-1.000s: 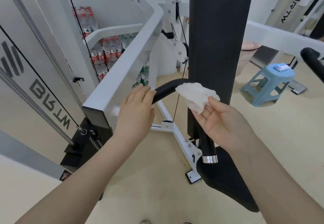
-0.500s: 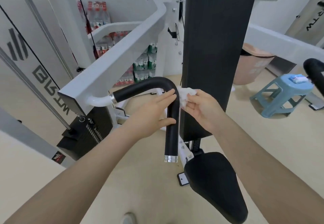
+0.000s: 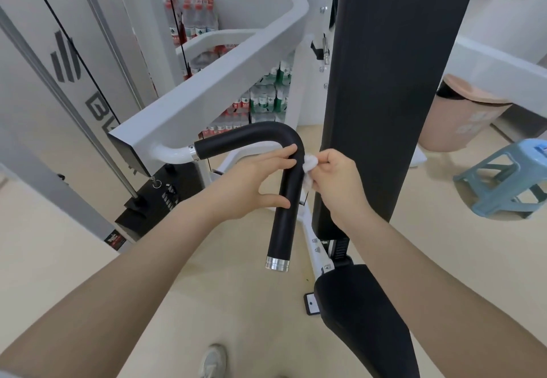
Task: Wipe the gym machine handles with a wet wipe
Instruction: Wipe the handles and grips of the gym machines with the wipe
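- Handle (image 3: 284, 197): a black padded bar, bent in an L. One limb was seen running sideways from a white frame arm (image 3: 207, 93) to a rounded corner; the other limb dropped from that corner toward the viewer and ended in a silver cap (image 3: 277, 263). It was found at the middle of the view, directly between the two hands.
- Left hand (image 3: 251, 182): recorded on the left side of the downward limb, just below the bend. Fingers were laid over the bar near the corner and the thumb was set lower on the same limb, so the bar was lightly grasped and steadied.
- Right hand (image 3: 334, 179): recorded on the right side of the same limb, level with the left. Its fingers were curled and pinched on the wet wipe (image 3: 309, 170).
- Wet wipe: a small white wad, pressed against the right flank of the bar just under the bend.
- Governing relation: the long axis of the limb under the wipe ran from the bend down to the cap, toward the viewer. The wipe hand was the nearer to uncleaned length; a stroke along that axis is judged to be what the next move calls for.
- Hidden or unclear: most of the wipe was covered by the fingers; the far side of the bar was not visible; wetness could not be judged. A second handle was not made out, being cut off or screened by the black back pad (image 3: 393, 81).
- Nearby: seat (image 3: 364, 318), blue stool (image 3: 509, 176).
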{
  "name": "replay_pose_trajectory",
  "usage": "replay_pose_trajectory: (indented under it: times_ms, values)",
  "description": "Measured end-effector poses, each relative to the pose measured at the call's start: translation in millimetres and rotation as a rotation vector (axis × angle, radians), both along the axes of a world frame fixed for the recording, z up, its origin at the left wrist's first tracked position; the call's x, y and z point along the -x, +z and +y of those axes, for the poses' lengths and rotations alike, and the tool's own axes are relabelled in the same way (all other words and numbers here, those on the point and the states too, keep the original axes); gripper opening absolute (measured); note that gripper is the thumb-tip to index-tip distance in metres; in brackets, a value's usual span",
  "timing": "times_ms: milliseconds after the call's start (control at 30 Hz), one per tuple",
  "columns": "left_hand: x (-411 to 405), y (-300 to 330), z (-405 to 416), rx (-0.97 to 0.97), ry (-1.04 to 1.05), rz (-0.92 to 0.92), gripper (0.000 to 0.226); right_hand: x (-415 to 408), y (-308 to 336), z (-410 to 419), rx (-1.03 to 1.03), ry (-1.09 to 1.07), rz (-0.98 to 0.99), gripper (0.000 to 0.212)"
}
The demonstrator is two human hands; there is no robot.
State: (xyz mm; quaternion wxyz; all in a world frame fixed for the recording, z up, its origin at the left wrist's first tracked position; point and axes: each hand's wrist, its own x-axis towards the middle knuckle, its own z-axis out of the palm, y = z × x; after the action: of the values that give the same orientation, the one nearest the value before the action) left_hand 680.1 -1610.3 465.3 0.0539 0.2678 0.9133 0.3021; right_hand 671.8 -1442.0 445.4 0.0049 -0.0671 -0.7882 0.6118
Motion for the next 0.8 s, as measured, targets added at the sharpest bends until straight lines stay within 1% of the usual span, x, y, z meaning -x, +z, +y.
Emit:
replay_pose_trajectory:
  times_ms: [33, 133, 200, 300, 433, 500, 567, 633, 700, 800]
  values:
    - [-0.2, 0.3, 0.2, -0.003, 0.0, -0.003, 0.069, 5.8, 2.3, -5.2, 0.023, -0.028, 0.004, 0.014]
    - [-0.7, 0.9, 0.9, 0.013, -0.003, -0.005, 0.069, 12.2, 6.6, -13.3, 0.24, -0.043, -0.05, 0.013]
    - [-0.3, 0.9, 0.5, 0.009, -0.008, 0.0, 0.069, -0.3, 2.5, -6.2, 0.322, 0.023, -0.113, 0.012]
    - [-0.1, 0.1, -0.3, -0.022, -0.007, 0.006, 0.069, -11.5, -4.5, 2.7, 0.472, 0.15, -0.239, 0.021]
    - [1.3, -0.3, -0.9, -0.013, -0.022, 0.012, 0.068, 3.5, -4.3, -1.8, 0.698, 0.17, -0.283, 0.024]
    - [2.7, -1.0, -1.9, -0.006, -0.023, 0.02, 0.068, -13.3, -16.3, -4.4, 0.722, 0.188, -0.341, 0.022]
    - [3.7, -3.1, -3.2, -0.024, -0.024, 0.026, 0.068, -45.4, -34.6, -7.8, 0.71, 0.239, -0.478, 0.022]
    - [2.8, -4.9, -3.3, -0.037, -0.022, 0.035, 0.068, -64.5, -44.9, -11.5, 0.731, 0.282, -0.593, 0.027]
    - [1.1, -5.8, -2.3, -0.036, -0.017, 0.032, 0.068, -57.7, -42.4, -9.4, 0.762, 0.274, -0.575, 0.028]
    - [-0.1, -5.8, -1.1, -0.021, -0.008, 0.03, 0.061, -33.9, -29.5, -2.9, 0.906, 0.167, -0.466, 0.03]
